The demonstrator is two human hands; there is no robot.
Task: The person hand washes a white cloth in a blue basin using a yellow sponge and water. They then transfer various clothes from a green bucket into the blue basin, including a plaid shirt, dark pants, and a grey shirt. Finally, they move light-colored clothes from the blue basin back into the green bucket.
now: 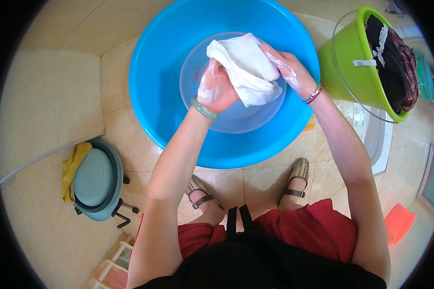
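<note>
Both hands meet in the upper middle of the frame, closed on a bunched white cloth (pixel 246 67); the left hand (pixel 217 89), soapy and wearing a pale green bangle (pixel 204 109) at the wrist, grips the cloth's lower left side with fingers curled; the right hand (pixel 289 70), with thin red and silver bracelets (pixel 313 95) at the wrist, clasps the cloth's right side, fingers laid over it; the cloth is held above a large blue basin (pixel 164 96) that fills the upper centre and stands on the beige tiled floor (pixel 48 96); to the upper right, just beside the basin, a green bucket (pixel 349 62) holds dark clothes (pixel 395 72); at lower left stands a small teal stool (pixel 96 180) with a yellow cloth (pixel 72 168) at its side; an orange-red object (pixel 399 221) lies at lower right.
</note>
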